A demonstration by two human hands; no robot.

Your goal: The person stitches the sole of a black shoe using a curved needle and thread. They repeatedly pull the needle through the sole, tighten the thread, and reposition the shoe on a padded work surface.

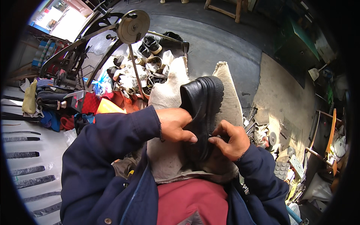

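Observation:
A black leather shoe point(210, 88) with a thick sole lies over my lap on a pale, stained cloth point(167, 159). My left hand point(173, 123) grips the shoe; its fingers go into the opening out of sight, and the thumb presses on the leather outside. At the sole's edge on the shoe's right side is my right hand point(233, 141), thumb and forefinger pinched together. A tiny glint shows at those fingertips, too small to name.
A metal machine with a round wheel point(133, 27) stands at the far left, beside a heap of scraps and a dark sneaker point(152, 45). Black strips point(35, 182) lie on a pale surface at left. Loose tools and parts point(264, 135) clutter the floor at right.

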